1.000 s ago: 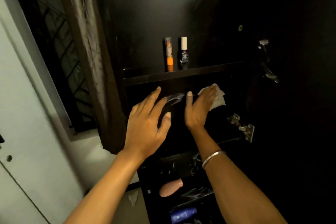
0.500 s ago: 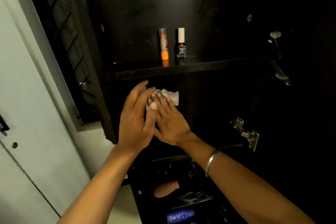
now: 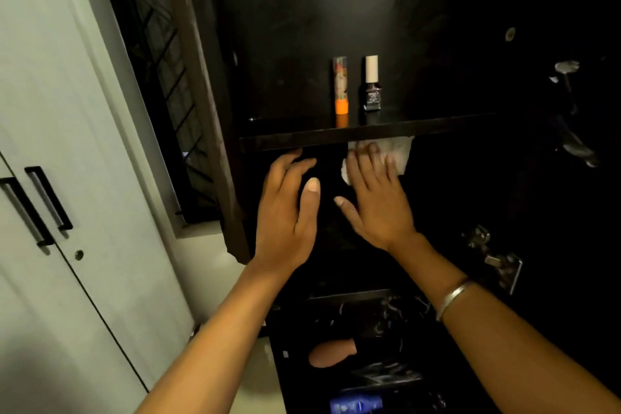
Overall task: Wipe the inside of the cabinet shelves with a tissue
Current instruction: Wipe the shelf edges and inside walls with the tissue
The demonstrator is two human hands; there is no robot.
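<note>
Tissue (image 3: 396, 151) is lying flat under my right hand (image 3: 376, 202), straight fingers pressing it to the dark back wall just below the shelf (image 3: 302, 139), so I am judging that even pressure suits while my left hand (image 3: 285, 212) is hovering open, holding nothing.

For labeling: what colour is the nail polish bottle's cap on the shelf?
White, on the nail polish bottle; head view, the only one.

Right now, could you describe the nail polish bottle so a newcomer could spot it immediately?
Find the dark cabinet shelf just above the two hands. Two small items stand upright on it, side by side. The nail polish bottle is the right one, dark glass with a white cap, unlike the orange-based tube to its left.
</note>
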